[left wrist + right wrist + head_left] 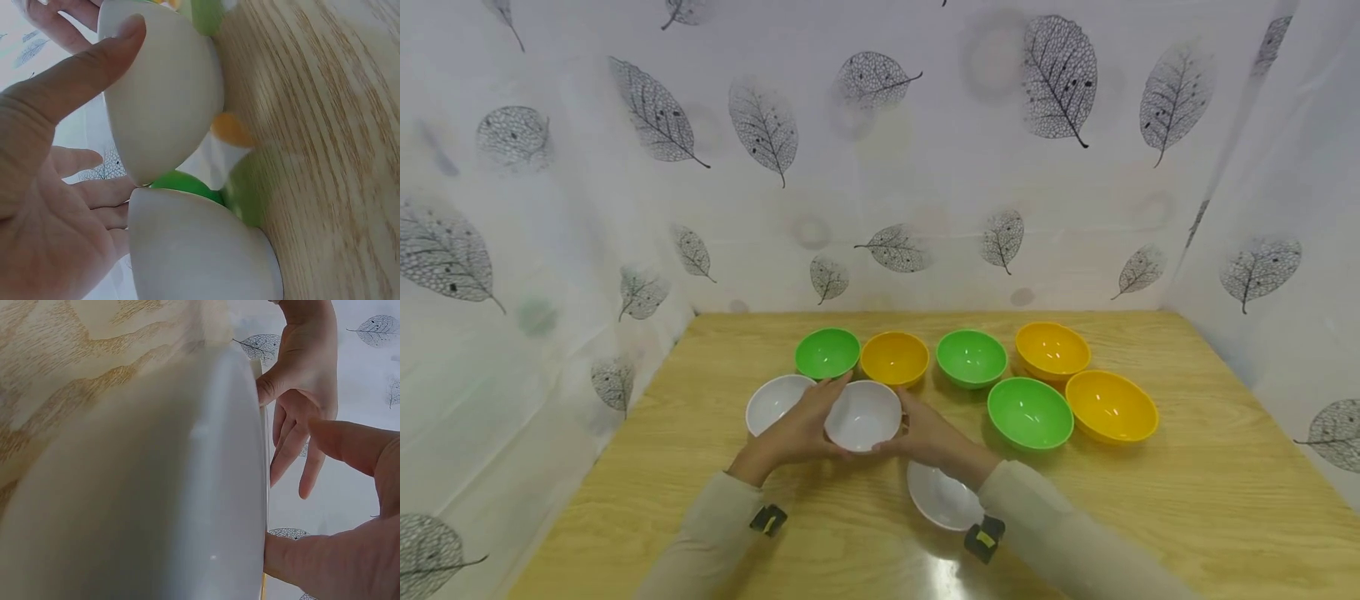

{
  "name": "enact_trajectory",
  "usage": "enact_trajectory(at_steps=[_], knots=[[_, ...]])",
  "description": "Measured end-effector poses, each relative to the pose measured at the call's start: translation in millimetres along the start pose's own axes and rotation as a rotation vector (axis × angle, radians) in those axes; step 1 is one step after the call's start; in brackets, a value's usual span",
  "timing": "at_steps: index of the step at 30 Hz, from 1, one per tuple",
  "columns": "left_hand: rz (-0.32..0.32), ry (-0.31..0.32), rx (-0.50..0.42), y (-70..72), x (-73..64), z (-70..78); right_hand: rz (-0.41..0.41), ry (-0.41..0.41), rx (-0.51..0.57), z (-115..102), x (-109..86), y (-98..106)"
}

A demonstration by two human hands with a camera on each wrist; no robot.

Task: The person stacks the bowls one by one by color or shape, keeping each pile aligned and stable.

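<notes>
Between both hands is a white bowl (862, 417), its open side facing up. My left hand (799, 427) holds its left side, with the thumb (94, 69) against the outer wall and the fingers toward the far rim. On the opposite side, my right hand (928, 432) holds the bowl with thumb and fingers spread along the rim. Whether its base touches the table cannot be told. A second white bowl (775, 402) stands just left, partly behind the left hand. Below the right wrist is a third white bowl (943, 500), partly covered by the forearm.
Behind the hands stand a green bowl (827, 354) and an orange bowl (895, 360). To the right are green bowls (972, 360) and orange bowls (1111, 407), close together. A leaf-patterned curtain (925, 183) borders the wooden table (1195, 500) at the back and sides.
</notes>
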State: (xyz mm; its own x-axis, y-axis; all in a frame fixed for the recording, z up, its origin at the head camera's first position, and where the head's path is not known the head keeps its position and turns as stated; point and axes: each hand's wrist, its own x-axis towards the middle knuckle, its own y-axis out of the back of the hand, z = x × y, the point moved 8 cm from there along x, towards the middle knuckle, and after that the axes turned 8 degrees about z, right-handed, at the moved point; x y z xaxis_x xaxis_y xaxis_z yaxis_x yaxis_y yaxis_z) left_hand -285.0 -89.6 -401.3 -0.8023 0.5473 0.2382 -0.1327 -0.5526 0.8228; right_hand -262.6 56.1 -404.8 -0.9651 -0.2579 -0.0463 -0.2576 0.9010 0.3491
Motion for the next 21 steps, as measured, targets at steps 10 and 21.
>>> enact_trajectory(at_steps=[10, 21], knots=[[0.134, -0.014, -0.034, 23.5, -4.1, 12.3, -0.019, 0.055, 0.004, -11.2, -9.3, 9.5], [0.261, -0.077, -0.148, 37.6, -8.4, 25.5, 0.049, 0.262, -0.066, -28.1, -25.3, 17.6]])
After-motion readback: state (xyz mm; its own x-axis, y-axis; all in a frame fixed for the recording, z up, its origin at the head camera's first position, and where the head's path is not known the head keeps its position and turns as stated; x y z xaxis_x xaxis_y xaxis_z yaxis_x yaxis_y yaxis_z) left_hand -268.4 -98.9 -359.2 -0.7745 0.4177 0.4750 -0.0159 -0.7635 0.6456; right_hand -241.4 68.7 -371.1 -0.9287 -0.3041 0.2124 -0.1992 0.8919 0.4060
